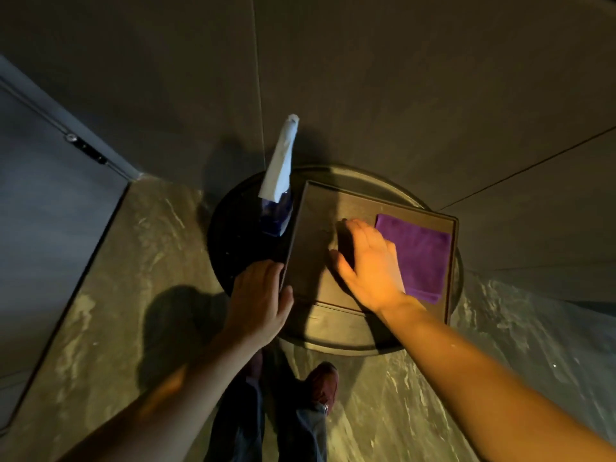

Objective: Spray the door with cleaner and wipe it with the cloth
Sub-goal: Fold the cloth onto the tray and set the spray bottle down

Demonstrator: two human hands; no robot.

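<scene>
A folded purple cloth point(416, 255) lies on the right part of a dark rectangular tray point(313, 228). The tray rests on a round dark side table point(233, 235). A blue spray bottle point(278, 195) with a white top stands on the table just left of the tray. My right hand point(366, 261) lies flat over the tray, fingers apart, its back edge overlapping the cloth's left side. My left hand point(258, 301) rests on the tray's near left edge. A grey door point(43, 211) with a dark hinge stands at the left.
Dark wall panels point(400, 78) rise behind the table. The floor point(133, 261) is glossy marbled stone. My legs and a brown shoe point(321, 388) are below the table's near rim.
</scene>
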